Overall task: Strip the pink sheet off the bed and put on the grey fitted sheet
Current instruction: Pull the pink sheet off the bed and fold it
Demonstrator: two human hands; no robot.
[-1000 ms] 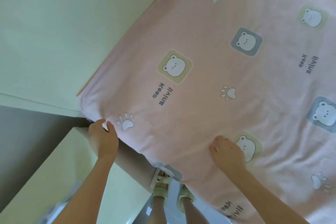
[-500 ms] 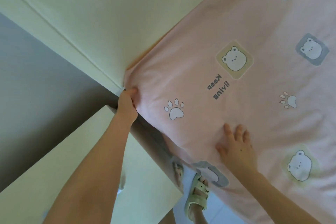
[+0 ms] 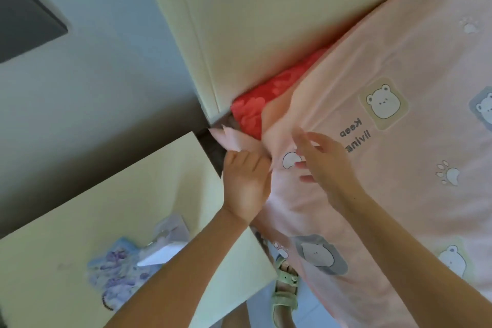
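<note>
The pink sheet (image 3: 399, 194), printed with bears and paw marks, covers the bed on the right. Its near-left corner is lifted off the mattress, and a red patterned layer (image 3: 266, 98) shows underneath beside the headboard. My left hand (image 3: 245, 184) grips the loose corner of the pink sheet, with fabric bunched at its fingers. Just to the right, my right hand (image 3: 327, 165) hovers over or touches the sheet by a paw print, its fingers spread and blurred. No grey fitted sheet is in view.
A cream headboard (image 3: 266, 21) stands behind the bed corner. A cream bedside table (image 3: 133, 208) sits close on the left, holding a blue-purple floral pack (image 3: 117, 271) and a white tissue (image 3: 159, 255). My sandalled foot (image 3: 285, 290) stands in the narrow gap between them.
My left hand has pulled the sheet corner off the mattress, baring the red layer. My right hand lifted from pressing the sheet and moved left towards the corner.
</note>
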